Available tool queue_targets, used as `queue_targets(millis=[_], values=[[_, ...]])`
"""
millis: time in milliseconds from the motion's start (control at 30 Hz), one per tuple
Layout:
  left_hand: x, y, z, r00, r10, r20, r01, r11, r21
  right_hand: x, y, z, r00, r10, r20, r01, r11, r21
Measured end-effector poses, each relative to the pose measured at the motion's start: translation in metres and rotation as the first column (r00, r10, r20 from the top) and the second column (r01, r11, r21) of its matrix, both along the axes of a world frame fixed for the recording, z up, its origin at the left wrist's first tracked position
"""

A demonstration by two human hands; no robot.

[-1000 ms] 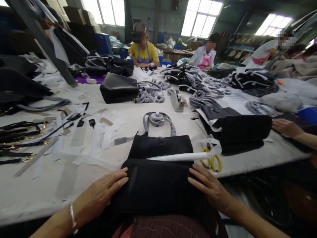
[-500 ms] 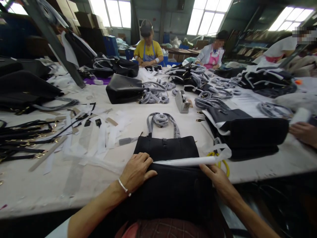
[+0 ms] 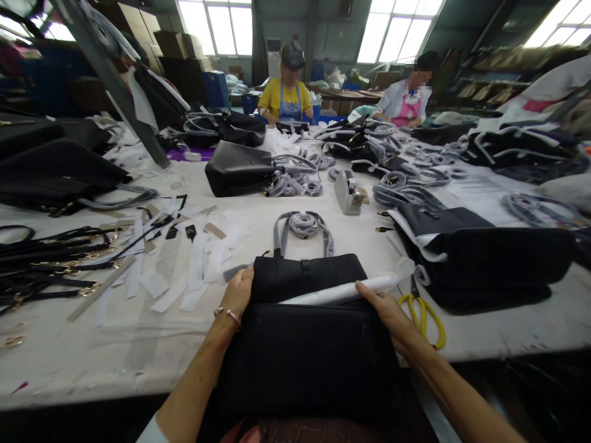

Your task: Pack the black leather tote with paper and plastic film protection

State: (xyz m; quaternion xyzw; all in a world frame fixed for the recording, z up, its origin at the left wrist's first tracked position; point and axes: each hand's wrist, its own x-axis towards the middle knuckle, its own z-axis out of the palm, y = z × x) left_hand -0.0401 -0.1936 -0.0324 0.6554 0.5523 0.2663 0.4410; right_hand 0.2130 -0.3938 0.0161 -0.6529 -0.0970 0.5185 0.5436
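Note:
A black handbag [image 3: 309, 357] leans from my lap against the table edge, its opening towards the table and its wrapped handles [image 3: 329, 237] lying flat beyond it. A white roll in clear plastic [image 3: 323, 291] lies slantwise across the opening, its right end sticking out past the bag. My left hand [image 3: 237, 292] is closed on the bag's left side near the opening. My right hand [image 3: 388, 311] is at the right side, its thumb over the roll; its other fingers are largely hidden. Yellow-handled scissors [image 3: 422, 317] lie just beyond my right wrist.
Black bags [image 3: 489, 258] are stacked at the right. A tape dispenser [image 3: 348, 192] and another black bag [image 3: 237, 169] stand farther back. Straps with gold clips [image 3: 60, 264] and paper strips [image 3: 196, 267] cover the left. Co-workers, one in a yellow top [image 3: 285, 101], are across the table.
My left hand has gone from the top of the bag's opening to its left side. The roll's left end now sits lower, and my right thumb has moved onto the roll. The scissors are more exposed.

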Motion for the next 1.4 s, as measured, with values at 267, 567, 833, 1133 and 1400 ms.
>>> queue_targets(millis=[267, 567, 833, 1133, 1400], values=[[0.0, 0.002, 0.0, 0.97, 0.152, -0.191, -0.138, 0.987, 0.087, 0.012, 0.014, -0.023, 0.995, 0.034, 0.089, -0.035, 0.999, 0.009], [0.017, -0.006, 0.021, 0.764, 0.091, -0.638, 0.045, 0.98, 0.195, 0.011, -0.001, -0.036, 0.773, 0.041, 0.633, 0.074, 0.985, -0.154], [0.015, -0.009, 0.015, 0.844, 0.178, -0.506, 0.037, 0.922, 0.386, 0.009, -0.002, -0.031, 0.719, 0.127, 0.683, 0.07, 0.965, -0.253], [0.031, -0.033, 0.026, 0.574, -0.622, -0.533, 0.808, 0.322, 0.493, -0.003, -0.017, -0.034, 0.054, -0.037, 0.998, 0.198, 0.98, 0.026], [0.032, -0.035, 0.026, 0.505, -0.699, -0.506, 0.863, 0.426, 0.272, 0.011, -0.025, -0.016, 0.044, 0.15, 0.988, -0.503, 0.857, -0.108]])
